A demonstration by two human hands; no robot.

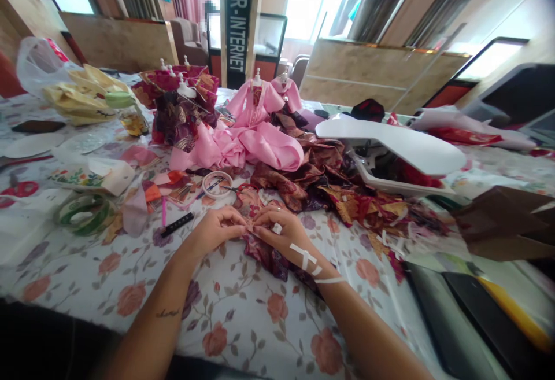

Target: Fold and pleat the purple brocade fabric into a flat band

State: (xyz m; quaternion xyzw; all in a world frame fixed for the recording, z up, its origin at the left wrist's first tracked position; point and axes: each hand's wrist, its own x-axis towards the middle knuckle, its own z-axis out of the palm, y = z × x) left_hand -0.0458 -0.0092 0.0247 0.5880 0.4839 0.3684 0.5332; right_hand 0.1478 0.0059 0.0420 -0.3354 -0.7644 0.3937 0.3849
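My left hand (219, 227) and my right hand (280, 225) meet at the middle of the flowered tablecloth (234, 310), fingertips pinched together. Between them is the edge of a dark red and purple patterned fabric (266, 257), which hangs down onto the cloth under my right hand. Strips of white tape stick to the back of my right hand and wrist. Just beyond the fingers lie red-handled scissors (248, 188), partly hidden by fabric, and a pale tape roll (217, 184). A black ruler-like piece (177, 225) rests left of my left hand.
Small dress forms in pink (255, 99) and dark red clothing (184, 114) stand beyond. A white tray with a lid (390, 140) sits right, near a cardboard box (503, 221). Green tape (84, 213), red scissors (19, 188) and a jar (130, 115) are left.
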